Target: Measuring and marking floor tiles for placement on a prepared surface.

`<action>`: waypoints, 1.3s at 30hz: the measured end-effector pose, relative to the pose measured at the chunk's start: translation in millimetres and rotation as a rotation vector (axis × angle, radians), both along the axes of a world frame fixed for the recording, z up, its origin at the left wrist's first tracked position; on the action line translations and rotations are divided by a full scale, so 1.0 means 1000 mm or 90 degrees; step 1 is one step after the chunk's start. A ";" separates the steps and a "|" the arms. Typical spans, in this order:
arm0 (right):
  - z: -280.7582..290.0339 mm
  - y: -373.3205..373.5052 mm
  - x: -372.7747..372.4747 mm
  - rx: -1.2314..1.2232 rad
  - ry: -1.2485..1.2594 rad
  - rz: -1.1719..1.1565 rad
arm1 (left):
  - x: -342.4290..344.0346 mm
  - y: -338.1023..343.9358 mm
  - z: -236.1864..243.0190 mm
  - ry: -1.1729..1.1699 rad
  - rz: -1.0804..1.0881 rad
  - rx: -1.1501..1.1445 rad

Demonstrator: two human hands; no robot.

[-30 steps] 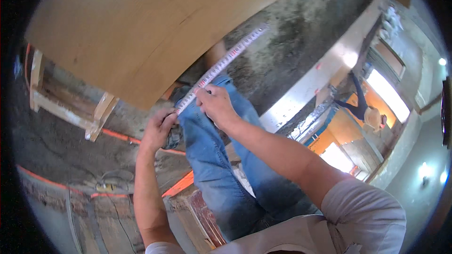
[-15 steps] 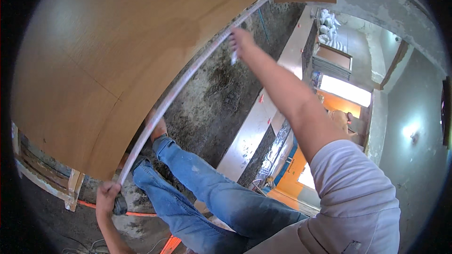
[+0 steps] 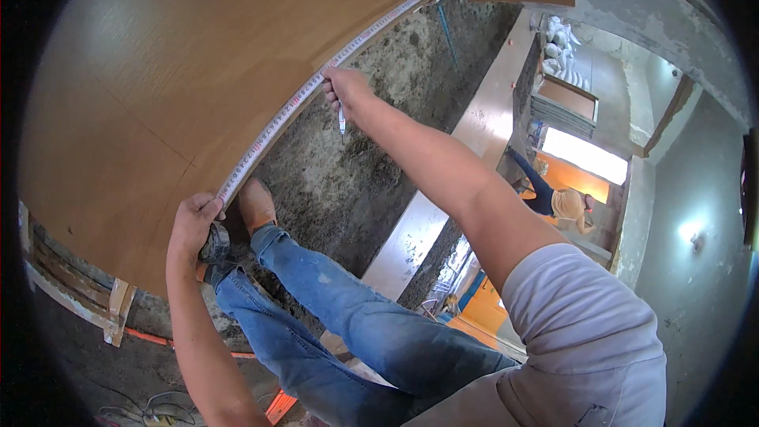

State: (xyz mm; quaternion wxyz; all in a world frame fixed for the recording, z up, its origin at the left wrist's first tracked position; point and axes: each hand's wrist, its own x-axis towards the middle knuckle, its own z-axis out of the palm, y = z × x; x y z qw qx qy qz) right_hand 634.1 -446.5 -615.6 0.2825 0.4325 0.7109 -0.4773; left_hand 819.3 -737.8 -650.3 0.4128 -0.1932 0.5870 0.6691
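A large brown wooden board (image 3: 134, 111) fills the upper left. Along its near edge runs a white tape measure blade (image 3: 273, 122), stretched toward the far corner. My left hand (image 3: 194, 225) is closed at the near end of the blade, on the board's edge, with the dark tape measure case (image 3: 214, 243) below the fingers. Partway up the blade, my right hand (image 3: 346, 93) pinches it against the edge. A slim white pen (image 3: 341, 120) sticks down from the right hand's fingers.
My feet and jeans (image 3: 340, 285) are under the board's edge, on a rough, dirty floor (image 3: 371, 122). A long pale panel (image 3: 411, 237) lies to the right. Beyond it, another person (image 3: 565, 203) bends near an orange surface. Cables (image 3: 150, 407) lie at the lower left.
My left hand has moved up along the board's edge with the tape case. My right hand has slid nearer to it along the blade, which now lies against the edge.
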 end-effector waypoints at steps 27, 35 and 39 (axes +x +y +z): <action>0.000 -0.097 0.117 -0.190 -0.169 0.096 | 0.146 -0.169 0.000 -0.060 -0.061 -0.238; 0.017 -0.173 0.185 -0.392 -0.266 0.134 | 0.172 -0.206 -0.023 -0.042 -0.094 -0.207; 0.031 -0.212 0.201 -0.379 -0.325 0.108 | 0.174 -0.205 -0.036 -0.046 -0.060 -0.090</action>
